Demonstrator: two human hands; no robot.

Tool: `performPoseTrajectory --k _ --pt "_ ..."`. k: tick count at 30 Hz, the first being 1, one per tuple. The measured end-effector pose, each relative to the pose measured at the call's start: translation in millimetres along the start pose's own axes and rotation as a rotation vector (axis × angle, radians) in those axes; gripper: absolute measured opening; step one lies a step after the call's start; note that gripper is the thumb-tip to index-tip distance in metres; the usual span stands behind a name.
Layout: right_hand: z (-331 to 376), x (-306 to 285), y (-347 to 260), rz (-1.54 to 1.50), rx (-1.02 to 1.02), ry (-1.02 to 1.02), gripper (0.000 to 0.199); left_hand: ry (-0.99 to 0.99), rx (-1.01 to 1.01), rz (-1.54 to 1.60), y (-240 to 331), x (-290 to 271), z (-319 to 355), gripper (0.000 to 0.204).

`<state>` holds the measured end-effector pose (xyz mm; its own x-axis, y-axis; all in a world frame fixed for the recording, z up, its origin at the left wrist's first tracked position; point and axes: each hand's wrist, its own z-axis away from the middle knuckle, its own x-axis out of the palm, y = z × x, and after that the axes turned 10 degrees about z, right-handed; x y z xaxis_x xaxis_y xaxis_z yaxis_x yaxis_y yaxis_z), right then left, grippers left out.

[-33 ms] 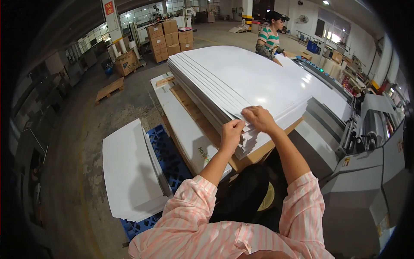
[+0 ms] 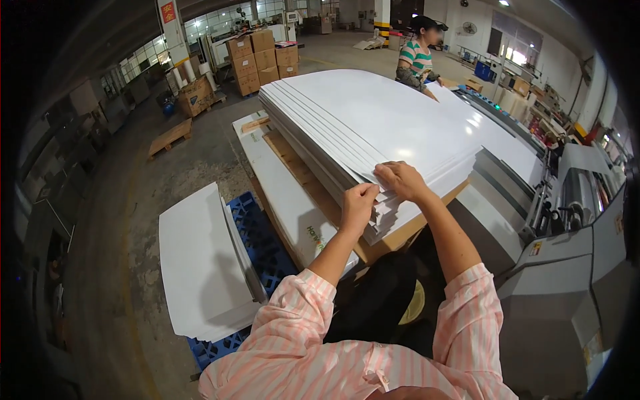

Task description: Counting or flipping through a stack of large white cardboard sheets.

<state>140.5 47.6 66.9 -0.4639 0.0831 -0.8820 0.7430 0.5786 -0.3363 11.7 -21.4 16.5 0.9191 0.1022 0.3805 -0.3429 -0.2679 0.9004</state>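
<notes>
A tall stack of large glossy white sheets [image 2: 407,120] lies in front of me, its layers stepped along the left edge and uneven at the near corner. My left hand [image 2: 360,204] is closed in a pinch at that corner, on the edges of the sheets. Just right of it, my right hand [image 2: 402,181] curls over the same corner, thumb and fingers gripping the upper sheets. The sheet edges fan slightly apart below my fingers. My fingertips partly hide how many sheets each hand holds.
Left of me, a lower white sheet stack [image 2: 207,267] rests on a blue plastic pallet [image 2: 257,243]. A long white wrapped pack [image 2: 283,190] lies beside the tall stack. A grey machine [image 2: 553,287] stands at right. A co-worker [image 2: 419,60] touches sheets at the far side. Cardboard boxes [image 2: 253,57] stand behind.
</notes>
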Motion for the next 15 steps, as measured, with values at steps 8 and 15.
performPoseTrajectory --k 8,15 --pt "4 -2 -9 0.235 -0.147 0.085 0.047 0.006 0.002 -0.057 -3 1 -6 0.016" --pt "19 -7 -21 0.303 -0.275 0.167 0.031 0.016 0.051 -0.059 -3 -2 -5 0.016"
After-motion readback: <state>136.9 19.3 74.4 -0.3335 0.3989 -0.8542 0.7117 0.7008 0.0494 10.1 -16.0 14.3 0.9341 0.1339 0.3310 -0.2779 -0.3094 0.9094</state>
